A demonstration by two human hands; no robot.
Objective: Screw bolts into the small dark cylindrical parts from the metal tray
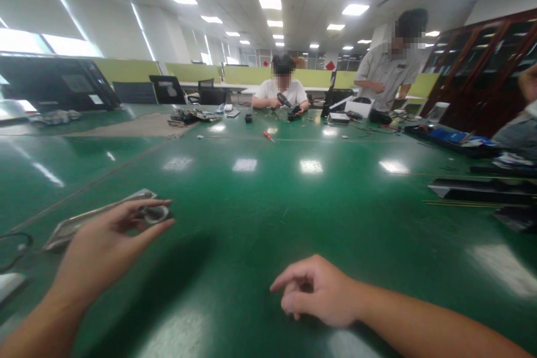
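Observation:
My left hand is raised over the green table at the lower left, its fingers pinched around a small round metal part. Just behind it lies a flat metal tray. My right hand rests low over the table near the front centre, fingers loosely curled and the forefinger pointing left; nothing shows in it.
Across the table a seated person works with a dark tool, and another person stands to the right. A red screwdriver, small parts, dark flat panels at right and a black cable at far left lie about.

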